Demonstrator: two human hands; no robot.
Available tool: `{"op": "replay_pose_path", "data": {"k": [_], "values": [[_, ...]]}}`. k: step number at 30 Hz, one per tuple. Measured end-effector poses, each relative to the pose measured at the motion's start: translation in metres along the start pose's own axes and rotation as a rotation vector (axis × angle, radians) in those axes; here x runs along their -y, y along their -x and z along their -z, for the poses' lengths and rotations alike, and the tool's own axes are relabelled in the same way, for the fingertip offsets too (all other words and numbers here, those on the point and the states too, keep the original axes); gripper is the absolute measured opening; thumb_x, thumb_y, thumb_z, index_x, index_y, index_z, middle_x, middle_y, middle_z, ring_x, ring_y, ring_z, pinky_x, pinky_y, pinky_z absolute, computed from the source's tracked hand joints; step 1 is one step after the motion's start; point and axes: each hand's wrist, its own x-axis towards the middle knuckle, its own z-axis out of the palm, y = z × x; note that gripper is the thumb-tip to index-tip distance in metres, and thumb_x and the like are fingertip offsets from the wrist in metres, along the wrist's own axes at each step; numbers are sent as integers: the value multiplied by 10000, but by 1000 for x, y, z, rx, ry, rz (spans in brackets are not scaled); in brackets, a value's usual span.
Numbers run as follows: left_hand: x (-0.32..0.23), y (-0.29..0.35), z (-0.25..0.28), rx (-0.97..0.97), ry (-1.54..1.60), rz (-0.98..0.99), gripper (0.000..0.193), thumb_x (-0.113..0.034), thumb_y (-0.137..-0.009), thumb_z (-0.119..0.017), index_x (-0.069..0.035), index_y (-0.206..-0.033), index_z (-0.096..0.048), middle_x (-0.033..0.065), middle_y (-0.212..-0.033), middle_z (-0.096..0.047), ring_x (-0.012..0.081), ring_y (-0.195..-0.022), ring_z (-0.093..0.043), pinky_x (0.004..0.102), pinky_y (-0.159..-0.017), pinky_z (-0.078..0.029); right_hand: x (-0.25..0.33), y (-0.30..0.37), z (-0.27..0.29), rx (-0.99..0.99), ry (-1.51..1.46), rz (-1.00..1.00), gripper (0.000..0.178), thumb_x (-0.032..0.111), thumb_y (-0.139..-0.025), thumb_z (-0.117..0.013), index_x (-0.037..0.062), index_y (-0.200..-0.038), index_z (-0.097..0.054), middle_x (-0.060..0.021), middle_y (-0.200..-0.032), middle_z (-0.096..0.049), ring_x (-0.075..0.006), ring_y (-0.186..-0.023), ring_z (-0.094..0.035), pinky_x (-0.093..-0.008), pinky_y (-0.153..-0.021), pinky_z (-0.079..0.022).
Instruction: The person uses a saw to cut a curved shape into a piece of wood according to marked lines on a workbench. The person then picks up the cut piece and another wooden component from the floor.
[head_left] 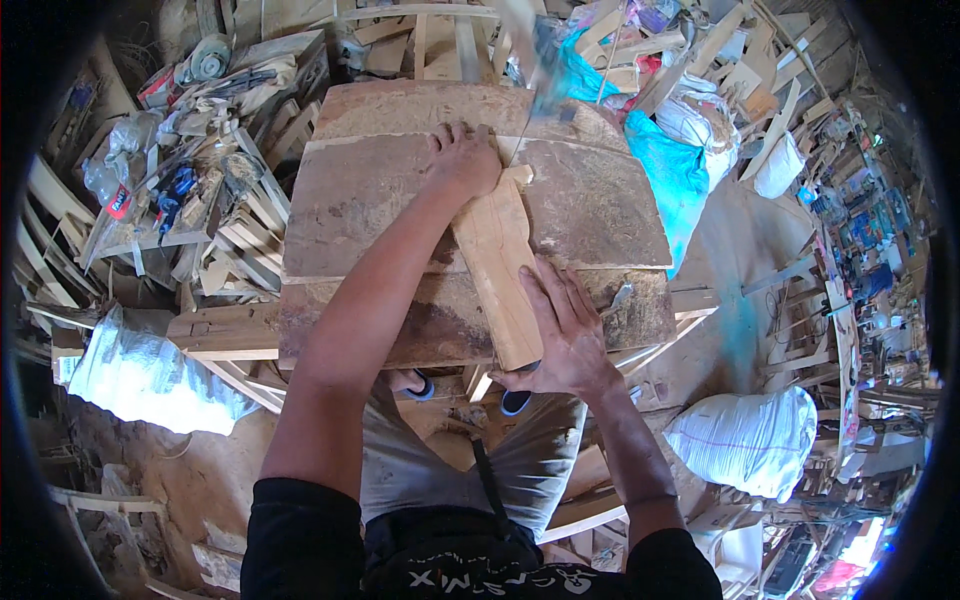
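Note:
A pale wooden board with a wavy right edge lies lengthwise on a worn wooden worktop. My left hand is over its far left end, fingers bent forward and down; their tips are partly hidden. My right hand grips the near end, with fingers along the right side and the thumb at the near edge. Close to the right of my left hand, a thin saw blade rises from the worktop by the board's far tip. Above it hangs a blurred part.
Wood offcuts pile up at the left, beside a plastic bottle. A turquoise sack leans by the worktop's right side. On the floor at the right stands a stuffed white sack. A small metal piece lies right of my right hand.

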Motion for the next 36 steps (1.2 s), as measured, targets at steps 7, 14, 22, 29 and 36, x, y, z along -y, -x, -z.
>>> {"op": "replay_pose_path", "data": {"k": [7,14,22,29,36], "values": [[-2,-1,-2,-30,17,-7,603,-266,-1012,-463,-42,-1572,-449,313,-1655,-327,555,-1555,-222,648,-1282,-159,-1,-2,1,-29,-62,-12,1304,620,-566,-961,-23,-1567,-429,-289,-1600,-422,-460,-1435,-507,-581,-1235,-385],[-2,-4,-3,-37,33,-13,606,-265,-1020,-452,-46,-1585,-437,310,-1669,-303,557,-1556,-218,643,-1290,-142,-2,-3,3,-9,-79,-30,1299,583,-542,-986,-2,-1564,-436,-275,-1595,-428,-458,-1429,-513,-587,-1234,-386],[-1,-7,-5,-30,5,-13,600,-262,-1012,-464,-52,-1573,-455,310,-1653,-331,565,-1551,-228,654,-1286,-142,-11,-3,4,-27,-89,39,1287,675,-596,-938,-26,-1548,-432,-294,-1560,-447,-485,-1397,-526,-597,-1203,-415],[-1,-11,-4,-54,-16,-21,585,-246,-990,-500,-34,-1535,-483,308,-1598,-410,553,-1533,-276,659,-1269,-183,-15,-5,4,-25,-65,57,1279,706,-625,-919,-37,-1545,-432,-294,-1559,-443,-489,-1401,-516,-591,-1201,-422],[-6,-11,2,-21,-42,-19,576,-234,-980,-523,-27,-1517,-496,300,-1593,-418,533,-1509,-322,649,-1264,-208,-16,-5,3,-27,-83,49,1287,663,-612,-943,-15,-1566,-408,-273,-1571,-427,-492,-1398,-513,-599,-1203,-420]]}}
